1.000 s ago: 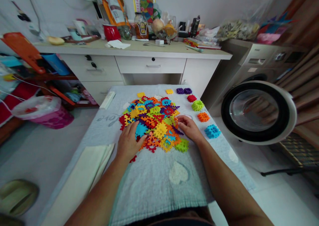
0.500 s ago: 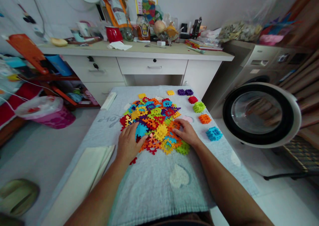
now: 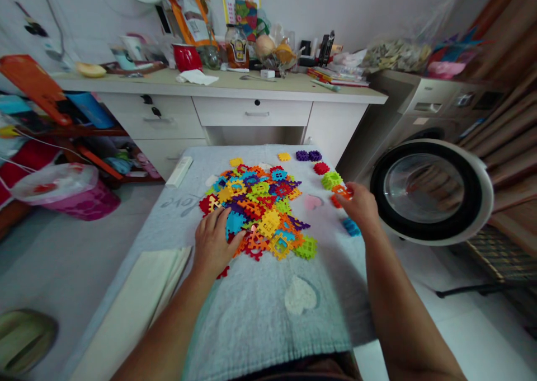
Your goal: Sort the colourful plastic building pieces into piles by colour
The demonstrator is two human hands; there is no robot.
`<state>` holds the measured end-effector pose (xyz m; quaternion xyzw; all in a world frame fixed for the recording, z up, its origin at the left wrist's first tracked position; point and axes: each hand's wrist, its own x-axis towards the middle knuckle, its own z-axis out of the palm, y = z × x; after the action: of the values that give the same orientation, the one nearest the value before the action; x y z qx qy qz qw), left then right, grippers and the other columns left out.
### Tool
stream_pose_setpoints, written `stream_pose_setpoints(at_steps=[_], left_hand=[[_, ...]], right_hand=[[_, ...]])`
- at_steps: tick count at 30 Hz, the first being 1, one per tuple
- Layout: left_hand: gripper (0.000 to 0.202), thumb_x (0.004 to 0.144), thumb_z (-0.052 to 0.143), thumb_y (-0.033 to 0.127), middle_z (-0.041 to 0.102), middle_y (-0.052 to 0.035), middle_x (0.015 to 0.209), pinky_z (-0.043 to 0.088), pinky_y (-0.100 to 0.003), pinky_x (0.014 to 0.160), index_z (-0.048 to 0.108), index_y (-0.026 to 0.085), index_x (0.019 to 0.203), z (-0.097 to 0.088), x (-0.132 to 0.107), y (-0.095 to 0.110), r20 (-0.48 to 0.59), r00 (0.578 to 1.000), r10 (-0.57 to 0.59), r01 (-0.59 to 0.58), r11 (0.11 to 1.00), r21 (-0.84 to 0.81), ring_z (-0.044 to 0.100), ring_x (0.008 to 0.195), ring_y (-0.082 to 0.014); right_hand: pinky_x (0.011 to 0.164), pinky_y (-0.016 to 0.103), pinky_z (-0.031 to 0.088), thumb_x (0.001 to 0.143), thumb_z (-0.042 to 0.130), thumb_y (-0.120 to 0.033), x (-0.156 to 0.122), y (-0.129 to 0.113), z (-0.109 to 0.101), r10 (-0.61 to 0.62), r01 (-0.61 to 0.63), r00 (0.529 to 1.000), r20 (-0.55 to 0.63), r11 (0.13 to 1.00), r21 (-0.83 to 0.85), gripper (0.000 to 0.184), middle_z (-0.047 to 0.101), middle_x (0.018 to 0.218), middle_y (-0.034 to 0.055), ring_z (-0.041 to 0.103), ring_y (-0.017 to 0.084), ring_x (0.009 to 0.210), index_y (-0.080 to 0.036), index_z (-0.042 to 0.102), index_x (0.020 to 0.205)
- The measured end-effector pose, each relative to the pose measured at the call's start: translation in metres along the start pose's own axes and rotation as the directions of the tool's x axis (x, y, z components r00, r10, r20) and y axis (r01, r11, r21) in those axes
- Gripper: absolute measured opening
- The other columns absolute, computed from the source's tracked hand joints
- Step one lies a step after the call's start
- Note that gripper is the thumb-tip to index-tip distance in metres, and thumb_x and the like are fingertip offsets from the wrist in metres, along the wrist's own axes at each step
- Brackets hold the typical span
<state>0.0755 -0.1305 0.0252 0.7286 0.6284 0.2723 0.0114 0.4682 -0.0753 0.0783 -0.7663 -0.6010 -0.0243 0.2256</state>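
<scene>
A heap of flat, many-coloured plastic interlocking pieces [image 3: 260, 213] lies on a grey-blue towel [image 3: 268, 314] over a small table. My left hand [image 3: 213, 241] rests flat on the heap's near left edge, fingers spread. My right hand [image 3: 361, 207] is out at the right side, fingers pinched on an orange piece [image 3: 343, 192] over the orange stack [image 3: 335, 201]. Sorted stacks line that side: purple [image 3: 308, 155], red [image 3: 321, 168], green [image 3: 332, 179], and a blue one [image 3: 350, 227] partly hidden by my right wrist. A lone yellow piece [image 3: 284, 156] sits at the far edge.
A white desk [image 3: 235, 84] crowded with jars, a red mug and books stands behind the table. A washing machine with its round door [image 3: 428, 191] open is at the right. A pink bin [image 3: 71, 193] and cluttered shelves are at the left. Folded cream cloth [image 3: 138, 297] lies beside my left arm.
My right hand left the heap's right edge and moved right to the orange stack, carrying an orange piece. My left hand stayed on the heap.
</scene>
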Motion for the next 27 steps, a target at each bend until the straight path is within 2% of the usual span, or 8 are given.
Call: stream_pose_setpoints(at_steps=[3, 7, 15, 21, 24, 27], left_hand=[[0.06, 0.088, 0.058, 0.049, 0.054, -0.0158, 0.142, 0.038, -0.051, 0.111, 0.05, 0.021, 0.139, -0.002, 0.0, 0.001, 0.011, 1.0, -0.006, 0.006, 1.0, 0.004, 0.049, 0.131, -0.0342], [0.059, 0.088, 0.057, 0.05, 0.055, -0.0154, 0.141, 0.038, -0.051, 0.11, 0.052, 0.021, 0.138, -0.004, 0.0, 0.002, 0.023, 1.0, -0.02, 0.02, 1.0, 0.022, 0.049, 0.13, -0.0346], [0.063, 0.087, 0.058, 0.054, 0.054, -0.015, 0.144, 0.033, -0.051, 0.111, 0.052, 0.019, 0.139, -0.002, -0.002, -0.005, 0.023, 0.999, -0.035, 0.033, 0.996, 0.078, 0.047, 0.131, -0.035], [0.064, 0.085, 0.062, 0.053, 0.052, -0.0157, 0.145, 0.032, -0.054, 0.112, 0.054, 0.019, 0.139, -0.002, -0.003, -0.002, 0.02, 0.997, -0.068, 0.065, 0.99, 0.127, 0.043, 0.132, -0.0357], [0.068, 0.083, 0.063, 0.055, 0.048, -0.0177, 0.147, 0.032, -0.056, 0.112, 0.056, 0.018, 0.139, -0.001, -0.003, -0.002, 0.004, 0.994, -0.106, 0.104, 0.985, 0.135, 0.041, 0.133, -0.0374], [0.067, 0.085, 0.059, 0.059, 0.044, -0.0189, 0.149, 0.031, -0.058, 0.113, 0.057, 0.018, 0.138, 0.0, -0.002, -0.005, -0.038, 0.989, -0.146, 0.149, 0.982, 0.112, 0.039, 0.136, -0.0384]], right_hand=[[0.081, 0.04, 0.049, 0.084, 0.062, -0.041, 0.009, 0.013, -0.01, 0.07, -0.057, 0.995, 0.078, 0.987, -0.153, 0.039, 0.071, 0.106, 0.016, 0.067, 0.031, 0.096, -0.016, 0.07, 0.113], [0.079, 0.04, 0.048, 0.086, 0.06, -0.043, 0.015, 0.018, -0.005, 0.093, -0.056, 0.986, 0.141, 0.967, -0.247, 0.036, 0.07, 0.107, 0.017, 0.068, 0.031, 0.096, -0.017, 0.071, 0.109], [0.081, 0.041, 0.049, 0.087, 0.061, -0.054, 0.019, 0.017, 0.012, 0.135, -0.054, 0.964, 0.227, 0.942, -0.331, 0.045, 0.071, 0.11, 0.0178, 0.067, 0.033, 0.103, -0.017, 0.07, 0.112], [0.085, 0.041, 0.049, 0.087, 0.062, -0.056, 0.018, 0.012, 0.004, 0.159, -0.066, 0.957, 0.242, 0.934, -0.351, 0.048, 0.07, 0.114, 0.0169, 0.066, 0.033, 0.107, -0.018, 0.069, 0.117], [0.088, 0.043, 0.049, 0.088, 0.062, -0.055, 0.016, 0.002, -0.003, 0.12, -0.061, 0.976, 0.179, 0.95, -0.306, 0.05, 0.068, 0.119, 0.0176, 0.065, 0.035, 0.11, -0.018, 0.068, 0.122], [0.094, 0.042, 0.048, 0.091, 0.061, -0.046, 0.009, -0.021, -0.002, -0.032, 0.056, 0.989, 0.144, 0.984, -0.169, 0.044, 0.067, 0.124, 0.0165, 0.063, 0.032, 0.112, -0.017, 0.067, 0.124]])
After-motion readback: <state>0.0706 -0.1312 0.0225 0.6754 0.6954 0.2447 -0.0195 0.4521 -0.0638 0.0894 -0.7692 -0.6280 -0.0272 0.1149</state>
